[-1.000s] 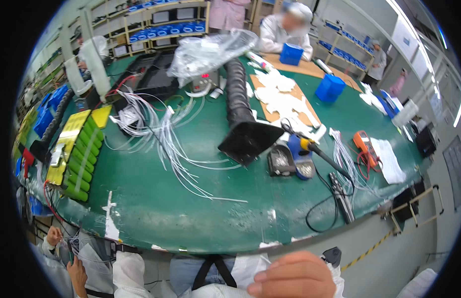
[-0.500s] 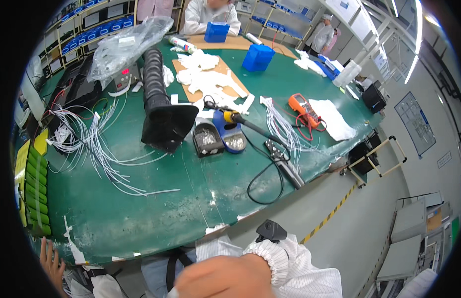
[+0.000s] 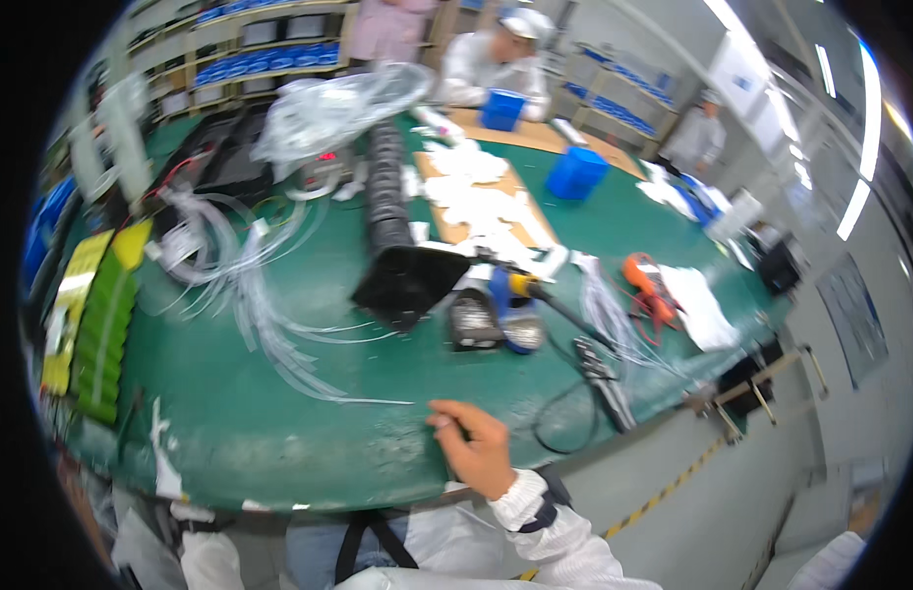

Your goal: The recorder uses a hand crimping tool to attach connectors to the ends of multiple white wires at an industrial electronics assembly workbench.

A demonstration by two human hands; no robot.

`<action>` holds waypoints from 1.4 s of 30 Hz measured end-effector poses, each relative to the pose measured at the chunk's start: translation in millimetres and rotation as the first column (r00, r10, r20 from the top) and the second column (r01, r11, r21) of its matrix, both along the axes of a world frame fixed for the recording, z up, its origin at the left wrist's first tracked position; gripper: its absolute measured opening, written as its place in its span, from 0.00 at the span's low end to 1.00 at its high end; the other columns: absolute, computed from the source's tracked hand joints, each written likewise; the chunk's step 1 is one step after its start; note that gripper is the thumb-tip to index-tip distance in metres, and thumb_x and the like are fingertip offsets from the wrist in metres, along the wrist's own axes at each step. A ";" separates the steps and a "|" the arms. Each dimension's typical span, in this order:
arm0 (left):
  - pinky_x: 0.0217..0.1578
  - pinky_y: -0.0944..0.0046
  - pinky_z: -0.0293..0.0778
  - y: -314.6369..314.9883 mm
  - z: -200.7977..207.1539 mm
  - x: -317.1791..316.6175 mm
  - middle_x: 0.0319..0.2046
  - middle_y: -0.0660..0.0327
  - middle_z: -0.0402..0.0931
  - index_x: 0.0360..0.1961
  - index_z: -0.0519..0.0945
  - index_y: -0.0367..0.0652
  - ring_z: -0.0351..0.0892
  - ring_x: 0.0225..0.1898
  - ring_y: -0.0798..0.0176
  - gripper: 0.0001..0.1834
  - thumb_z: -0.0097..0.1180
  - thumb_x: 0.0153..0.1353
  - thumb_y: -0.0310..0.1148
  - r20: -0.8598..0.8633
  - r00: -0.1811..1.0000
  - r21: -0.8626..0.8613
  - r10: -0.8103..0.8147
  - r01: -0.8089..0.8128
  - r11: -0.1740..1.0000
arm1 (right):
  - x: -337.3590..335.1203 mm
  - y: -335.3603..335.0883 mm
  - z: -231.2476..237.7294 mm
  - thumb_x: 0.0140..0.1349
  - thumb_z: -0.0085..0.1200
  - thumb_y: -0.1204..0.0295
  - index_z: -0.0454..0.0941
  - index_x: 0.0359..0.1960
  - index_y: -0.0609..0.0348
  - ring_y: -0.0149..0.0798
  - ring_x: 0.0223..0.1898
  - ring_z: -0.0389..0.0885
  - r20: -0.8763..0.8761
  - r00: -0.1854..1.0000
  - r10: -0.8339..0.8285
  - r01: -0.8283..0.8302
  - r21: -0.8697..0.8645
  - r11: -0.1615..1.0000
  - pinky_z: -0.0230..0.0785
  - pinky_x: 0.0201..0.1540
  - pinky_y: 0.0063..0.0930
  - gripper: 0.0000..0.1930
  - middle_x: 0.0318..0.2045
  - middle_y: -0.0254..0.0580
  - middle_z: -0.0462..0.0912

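Note:
My right hand is over the front part of the green table, its fingers half bent and slightly apart, with nothing visible between them. Just left of its fingertips ends one of several thin white wires, which fan out from a loose bundle. My left hand is at most a blurred patch at the lower left rim, so its fingers cannot be made out. Near that rim lies a pack of green cylindrical cells with a yellow side. A black fume-extractor hood on a ribbed hose stands beyond my right hand.
Right of the hood are a tip-cleaner holder, a soldering iron in its blue stand, a grey-black tool and a second wire bundle. Farther off are an orange multimeter and a blue box. A person sits across the table.
My right hand has moved up from the lower edge to over the table, beside the wire ends. The view has shifted, and my left hand has almost dropped out of sight.

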State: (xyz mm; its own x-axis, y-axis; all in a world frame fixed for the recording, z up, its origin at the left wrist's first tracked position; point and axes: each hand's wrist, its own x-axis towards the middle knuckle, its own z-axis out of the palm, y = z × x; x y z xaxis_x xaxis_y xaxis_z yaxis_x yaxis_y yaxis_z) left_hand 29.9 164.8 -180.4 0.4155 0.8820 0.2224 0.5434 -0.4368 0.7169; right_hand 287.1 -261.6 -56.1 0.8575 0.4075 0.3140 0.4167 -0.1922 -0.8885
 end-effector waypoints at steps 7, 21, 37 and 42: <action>0.47 0.53 0.75 -67.7 -61.3 -44.1 0.42 0.52 0.83 0.49 0.81 0.40 0.82 0.44 0.51 0.17 0.60 0.60 0.34 -0.103 0.970 0.314 -0.220 0.241 0.918 | 0.7 2.6 3.0 0.62 0.58 0.79 0.85 0.41 0.63 0.40 0.28 0.83 0.094 0.995 0.040 -0.025 -0.151 0.988 0.74 0.33 0.30 0.08 0.30 0.44 0.86; 0.14 0.61 0.54 -192.0 62.0 -31.2 0.09 0.64 0.58 0.09 0.60 0.48 0.57 0.09 0.58 0.23 0.64 0.47 0.28 0.075 0.804 0.476 -0.590 0.491 0.729 | -1.4 2.2 7.1 0.59 0.57 0.80 0.84 0.37 0.62 0.41 0.26 0.78 0.251 0.958 0.141 -0.053 -0.327 0.944 0.69 0.32 0.32 0.07 0.25 0.44 0.80; 0.27 0.73 0.67 -146.7 186.7 146.5 0.25 0.67 0.77 0.33 0.80 0.37 0.71 0.26 0.77 0.06 0.62 0.65 0.28 0.625 0.623 -0.166 -0.470 0.695 0.700 | -0.3 -19.0 103.8 0.67 0.57 0.72 0.82 0.38 0.63 0.40 0.29 0.82 0.388 0.874 0.292 -0.177 -0.304 0.936 0.72 0.33 0.33 0.06 0.28 0.43 0.82; 0.28 0.73 0.70 -89.2 186.6 208.8 0.28 0.66 0.79 0.38 0.80 0.36 0.75 0.28 0.76 0.07 0.60 0.66 0.30 0.604 0.684 -0.200 -0.409 0.627 0.753 | 34.9 25.5 111.3 0.60 0.59 0.77 0.85 0.39 0.61 0.43 0.27 0.82 0.370 0.834 0.409 -0.307 -0.305 0.902 0.73 0.32 0.34 0.07 0.28 0.46 0.83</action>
